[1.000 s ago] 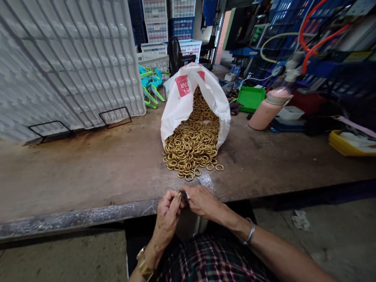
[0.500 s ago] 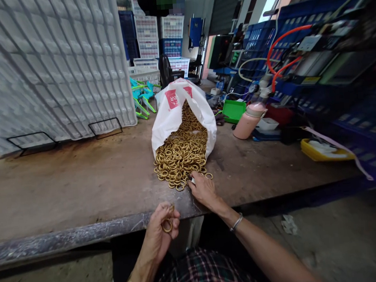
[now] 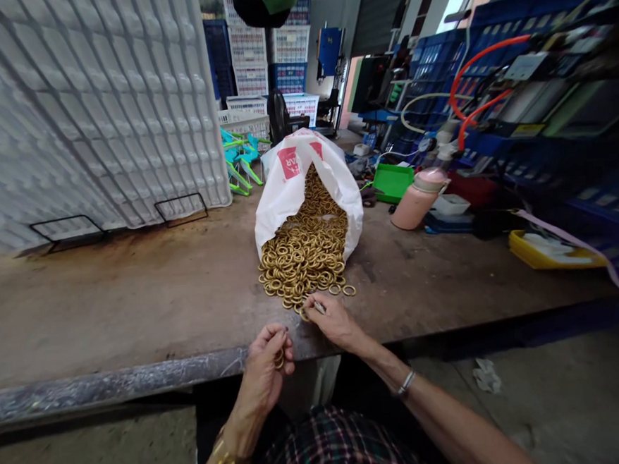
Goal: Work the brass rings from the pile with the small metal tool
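A heap of brass-coloured metal rings [image 3: 303, 257] spills from the mouth of a white plastic bag [image 3: 280, 199] lying on the workbench. My left hand [image 3: 268, 362], just over the bench's front edge, is closed with a few metal rings [image 3: 279, 359] in its fingers. At the near edge of the heap, my right hand [image 3: 337, 322] is closed in a pinch. A small silvery metal piece [image 3: 320, 307] shows between its fingers; its kind is unclear. One ring lies right at those fingertips, and I cannot tell whether it is gripped.
White ribbed panels [image 3: 121, 111] stand at the left on black wire stands [image 3: 183, 207]. To the right of the bag are a green tray [image 3: 394, 182], a pink bottle [image 3: 418, 199] and a yellow tray [image 3: 555, 251]. Stacked crates [image 3: 289, 46] fill the background. The workbench [image 3: 134, 301] ends close to me.
My right hand has drawn slightly back towards me from the heap. My left fingers have closed further around the rings they hold. The whole view has shifted a little.
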### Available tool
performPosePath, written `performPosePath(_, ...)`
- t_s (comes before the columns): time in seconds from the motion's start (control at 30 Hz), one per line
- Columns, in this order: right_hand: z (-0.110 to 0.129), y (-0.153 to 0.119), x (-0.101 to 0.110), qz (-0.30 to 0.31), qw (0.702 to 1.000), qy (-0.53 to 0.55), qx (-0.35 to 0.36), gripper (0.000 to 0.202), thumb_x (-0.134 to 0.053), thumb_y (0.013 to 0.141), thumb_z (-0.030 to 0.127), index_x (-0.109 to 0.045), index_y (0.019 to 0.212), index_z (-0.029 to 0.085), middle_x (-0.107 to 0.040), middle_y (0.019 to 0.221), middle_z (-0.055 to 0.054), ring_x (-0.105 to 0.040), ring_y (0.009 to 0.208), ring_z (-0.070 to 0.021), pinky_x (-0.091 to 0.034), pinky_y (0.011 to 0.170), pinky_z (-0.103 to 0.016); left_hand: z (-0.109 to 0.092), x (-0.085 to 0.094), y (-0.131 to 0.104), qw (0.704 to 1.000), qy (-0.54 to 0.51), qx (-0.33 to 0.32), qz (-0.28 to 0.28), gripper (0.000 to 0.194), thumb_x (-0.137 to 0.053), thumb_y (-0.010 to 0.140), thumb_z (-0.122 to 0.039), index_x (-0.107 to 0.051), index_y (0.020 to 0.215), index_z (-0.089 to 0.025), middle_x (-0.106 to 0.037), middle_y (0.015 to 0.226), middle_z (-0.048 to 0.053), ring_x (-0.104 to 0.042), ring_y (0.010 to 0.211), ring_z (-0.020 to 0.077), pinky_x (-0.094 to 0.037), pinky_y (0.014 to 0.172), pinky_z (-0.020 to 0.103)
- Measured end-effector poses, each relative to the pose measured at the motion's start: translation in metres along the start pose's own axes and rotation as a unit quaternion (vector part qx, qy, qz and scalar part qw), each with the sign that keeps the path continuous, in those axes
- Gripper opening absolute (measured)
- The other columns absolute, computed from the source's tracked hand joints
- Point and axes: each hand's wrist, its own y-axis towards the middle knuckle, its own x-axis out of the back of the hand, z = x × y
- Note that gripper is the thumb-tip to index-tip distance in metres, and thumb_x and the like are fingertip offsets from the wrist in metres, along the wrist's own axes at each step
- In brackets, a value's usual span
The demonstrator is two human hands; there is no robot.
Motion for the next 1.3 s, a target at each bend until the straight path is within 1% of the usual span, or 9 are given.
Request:
performPosePath(0.13, 0.012, -0.009, -0.012, 0.100, 0.979, 0.157, -0.081, 0.009, -0.047, 0.070, 0.025, -0.052, 0.068, 0.018, -0.044, 0.051, 0.008, -0.035, 0.044, -0.0064, -0.027, 0.044, -0.019, -0.002, -0.001, 0.002, 0.977, 0.181, -0.112, -0.022, 0.031, -0.060, 0.073, -0.032, -0.055, 0.099, -0.017, -0.047, 0.052, -0.007, -0.036, 0.040, 0.0048, -0.029, 0.037, 0.016)
performPosePath(0.27, 0.019, -0.013, -0.018, 0.172, 0.935, 0.262, -0.166, 0.007, -0.047, 0.068, 0.026, -0.044, 0.069, 0.020, -0.035, 0.045, 0.012, -0.021, 0.033, -0.0036, -0.015, 0.035, -0.018, -0.001, 0.000, 0.001, 0.944, 0.289, -0.158, -0.005, 0.022, -0.056, 0.076, -0.030, -0.063, 0.090, -0.015, -0.055, 0.061, -0.002, -0.047, 0.052, 0.0081, -0.038, 0.050, 0.019)
performPosePath(0.4, 0.022, -0.014, -0.021, 0.197, 0.907, 0.320, -0.191, 0.010, -0.046, 0.068, 0.030, -0.042, 0.069, 0.020, -0.043, 0.050, 0.010, -0.020, 0.031, -0.0024, -0.014, 0.032, -0.018, 0.001, 0.001, 0.001, 0.939, 0.295, -0.175, 0.002, 0.021, -0.054, 0.077, -0.032, -0.062, 0.085, -0.015, -0.063, 0.072, 0.003, -0.055, 0.065, 0.0129, -0.043, 0.063, 0.023)
performPosePath(0.5, 0.021, -0.014, -0.020, 0.155, 0.933, 0.275, -0.171, 0.017, -0.045, 0.074, 0.036, -0.046, 0.071, 0.019, -0.044, 0.051, 0.009, -0.024, 0.032, -0.0033, -0.018, 0.034, -0.019, 0.002, 0.000, 0.002, 0.943, 0.286, -0.171, -0.004, 0.019, -0.054, 0.077, -0.032, -0.061, 0.079, -0.015, -0.063, 0.070, 0.002, -0.056, 0.066, 0.0136, -0.044, 0.063, 0.024)
performPosePath(0.6, 0.021, -0.014, -0.019, 0.094, 0.979, 0.162, -0.081, 0.022, -0.047, 0.076, 0.037, -0.050, 0.066, 0.018, -0.046, 0.051, 0.006, -0.036, 0.043, -0.0062, -0.028, 0.043, -0.019, 0.003, 0.000, 0.004, 0.942, 0.285, -0.176, -0.018, 0.017, -0.055, 0.076, -0.032, -0.059, 0.074, -0.015, -0.060, 0.065, 0.000, -0.055, 0.062, 0.0128, -0.043, 0.060, 0.022)
performPosePath(0.67, 0.021, -0.014, -0.019, 0.070, 0.992, 0.103, -0.025, 0.021, -0.049, 0.075, 0.035, -0.051, 0.063, 0.017, -0.048, 0.053, 0.004, -0.041, 0.052, -0.0083, -0.032, 0.050, -0.020, 0.003, 0.000, 0.005, 0.939, 0.292, -0.180, -0.028, 0.017, -0.055, 0.076, -0.032, -0.059, 0.073, -0.015, -0.057, 0.060, -0.002, -0.053, 0.059, 0.0114, -0.041, 0.057, 0.021)
performPosePath(0.87, 0.016, -0.013, -0.026, 0.080, 0.990, 0.108, -0.035, 0.020, -0.046, 0.077, 0.033, -0.051, 0.066, 0.017, -0.047, 0.052, 0.005, -0.040, 0.048, -0.0077, -0.031, 0.048, -0.019, -0.002, 0.003, 0.004, 0.960, 0.266, -0.084, -0.017, 0.025, -0.055, 0.076, -0.040, -0.057, 0.073, -0.015, -0.050, 0.055, -0.005, -0.038, 0.044, 0.0050, -0.029, 0.043, 0.017)
performPosePath(1.1, 0.012, -0.015, -0.029, 0.119, 0.970, 0.193, -0.085, 0.028, -0.039, 0.081, 0.038, -0.045, 0.062, 0.019, -0.039, 0.045, 0.007, -0.031, 0.038, -0.0059, -0.026, 0.039, -0.019, -0.005, 0.005, -0.001, 0.986, 0.160, -0.009, 0.050, 0.026, -0.054, 0.077, -0.042, -0.051, 0.076, -0.016, -0.048, 0.061, -0.005, -0.027, 0.040, 0.0024, -0.018, 0.037, 0.016)
performPosePath(1.3, 0.018, -0.015, -0.030, 0.071, 0.992, 0.108, -0.008, 0.022, -0.046, 0.077, 0.033, -0.054, 0.067, 0.016, -0.048, 0.055, 0.004, -0.041, 0.053, -0.0080, -0.033, 0.051, -0.020, -0.002, 0.004, -0.001, 0.986, 0.167, -0.009, 0.024, 0.028, -0.057, 0.074, -0.043, -0.049, 0.073, -0.016, -0.046, 0.059, -0.005, -0.028, 0.041, 0.0027, -0.018, 0.037, 0.015)
